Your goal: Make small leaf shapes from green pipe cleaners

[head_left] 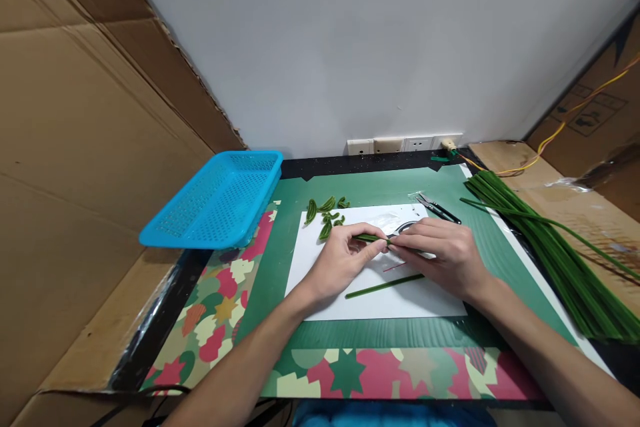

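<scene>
My left hand (343,260) and my right hand (443,250) meet over a white sheet of paper (325,297). Both pinch the same short green pipe cleaner piece (373,238), fingers closed on it from either side. A longer green pipe cleaner (384,285) lies on the paper just below my hands. Several small folded green pieces (327,211) sit at the paper's far left corner.
A green cutting mat (280,260) lies under the paper. A blue plastic basket (220,200) stands at the left. Small scissors (439,209) lie behind my right hand. A thick bundle of long green pipe cleaners (555,250) lies at the right. Cardboard walls flank both sides.
</scene>
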A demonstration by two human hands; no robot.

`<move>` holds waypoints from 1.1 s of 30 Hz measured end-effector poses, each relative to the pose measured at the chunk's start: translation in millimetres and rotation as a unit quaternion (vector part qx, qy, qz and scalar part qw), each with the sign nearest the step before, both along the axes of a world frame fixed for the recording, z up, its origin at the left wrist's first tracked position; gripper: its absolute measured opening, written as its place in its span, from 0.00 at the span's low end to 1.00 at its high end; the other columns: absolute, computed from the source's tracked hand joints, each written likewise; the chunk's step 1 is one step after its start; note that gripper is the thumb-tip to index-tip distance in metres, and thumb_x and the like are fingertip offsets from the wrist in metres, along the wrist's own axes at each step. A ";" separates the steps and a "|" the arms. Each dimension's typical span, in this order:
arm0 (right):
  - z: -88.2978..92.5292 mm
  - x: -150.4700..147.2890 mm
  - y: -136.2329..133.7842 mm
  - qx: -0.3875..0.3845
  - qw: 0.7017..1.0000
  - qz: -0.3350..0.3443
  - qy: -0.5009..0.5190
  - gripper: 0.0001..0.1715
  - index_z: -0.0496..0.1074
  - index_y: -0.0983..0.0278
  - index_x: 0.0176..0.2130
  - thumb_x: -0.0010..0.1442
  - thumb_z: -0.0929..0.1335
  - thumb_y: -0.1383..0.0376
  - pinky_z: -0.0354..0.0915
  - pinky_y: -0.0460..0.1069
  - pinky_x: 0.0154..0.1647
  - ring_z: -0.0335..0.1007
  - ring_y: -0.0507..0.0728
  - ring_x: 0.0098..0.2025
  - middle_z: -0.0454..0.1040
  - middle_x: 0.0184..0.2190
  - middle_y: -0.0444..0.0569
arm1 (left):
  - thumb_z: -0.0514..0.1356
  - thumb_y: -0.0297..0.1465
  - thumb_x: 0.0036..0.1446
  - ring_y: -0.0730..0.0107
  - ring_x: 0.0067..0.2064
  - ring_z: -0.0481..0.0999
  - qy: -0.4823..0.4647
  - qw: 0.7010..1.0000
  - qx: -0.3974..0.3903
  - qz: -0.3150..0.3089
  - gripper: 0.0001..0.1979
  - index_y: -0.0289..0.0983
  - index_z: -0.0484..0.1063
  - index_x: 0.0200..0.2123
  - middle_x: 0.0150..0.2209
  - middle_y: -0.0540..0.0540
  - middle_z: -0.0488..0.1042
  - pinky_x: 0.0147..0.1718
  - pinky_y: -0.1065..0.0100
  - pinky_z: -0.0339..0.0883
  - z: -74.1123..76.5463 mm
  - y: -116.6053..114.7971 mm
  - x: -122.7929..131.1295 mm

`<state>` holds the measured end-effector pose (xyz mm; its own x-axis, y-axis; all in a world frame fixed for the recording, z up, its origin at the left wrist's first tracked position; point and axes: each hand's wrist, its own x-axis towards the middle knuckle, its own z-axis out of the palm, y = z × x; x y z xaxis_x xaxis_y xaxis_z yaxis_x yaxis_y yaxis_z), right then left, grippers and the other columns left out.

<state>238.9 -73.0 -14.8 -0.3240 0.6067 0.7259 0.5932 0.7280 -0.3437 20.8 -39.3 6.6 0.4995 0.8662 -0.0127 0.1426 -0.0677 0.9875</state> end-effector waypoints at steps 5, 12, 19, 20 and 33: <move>5.6 8.2 2.3 -0.138 0.988 0.025 0.059 0.08 0.81 0.61 0.42 0.65 0.71 0.71 0.74 0.50 0.38 0.80 0.57 0.37 0.84 0.35 0.48 | 0.67 0.38 0.64 0.69 0.37 0.74 0.011 0.999 0.032 0.016 0.12 0.34 0.81 0.40 0.40 0.43 0.80 0.34 0.71 0.65 -5.4 5.1 -2.1; 6.7 9.4 2.1 -0.178 0.972 0.036 0.146 0.04 0.82 0.61 0.40 0.65 0.74 0.67 0.74 0.49 0.33 0.80 0.57 0.34 0.84 0.33 0.49 | 0.68 0.42 0.61 0.74 0.30 0.68 -0.024 0.999 -0.017 0.031 0.15 0.34 0.80 0.38 0.32 0.47 0.76 0.29 0.72 0.60 -5.8 4.2 -1.5; -4.0 0.8 1.7 0.008 1.000 -0.014 -0.022 0.10 0.81 0.60 0.49 0.69 0.72 0.69 0.71 0.51 0.35 0.77 0.56 0.35 0.85 0.41 0.50 | 0.72 0.45 0.56 0.81 0.18 0.55 -0.049 0.991 -0.124 0.028 0.19 0.33 0.80 0.38 0.17 0.56 0.62 0.17 0.74 0.46 -4.3 -1.1 2.3; -4.8 -0.4 1.3 0.011 0.999 -0.021 -0.027 0.11 0.81 0.61 0.50 0.69 0.72 0.69 0.71 0.51 0.36 0.77 0.56 0.35 0.85 0.41 0.50 | 0.72 0.45 0.56 0.81 0.18 0.55 -0.053 0.989 -0.137 0.028 0.20 0.33 0.80 0.39 0.17 0.57 0.61 0.17 0.75 0.46 -4.7 -1.3 2.3; -7.0 -16.7 -5.3 0.082 0.985 -0.153 -0.004 0.07 0.80 0.57 0.41 0.65 0.75 0.70 0.65 0.57 0.45 0.77 0.59 0.40 0.85 0.38 0.46 | 0.69 0.50 0.58 0.81 0.15 0.54 -0.042 0.981 -0.188 0.033 0.23 0.34 0.77 0.40 0.16 0.57 0.62 0.12 0.77 0.44 -4.4 -5.9 3.2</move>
<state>222.1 -78.3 -21.9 -0.1501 0.5517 0.8204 0.7953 0.5603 -0.2313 24.0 -45.3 2.1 0.4557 0.8388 -0.2978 0.0515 0.3092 0.9496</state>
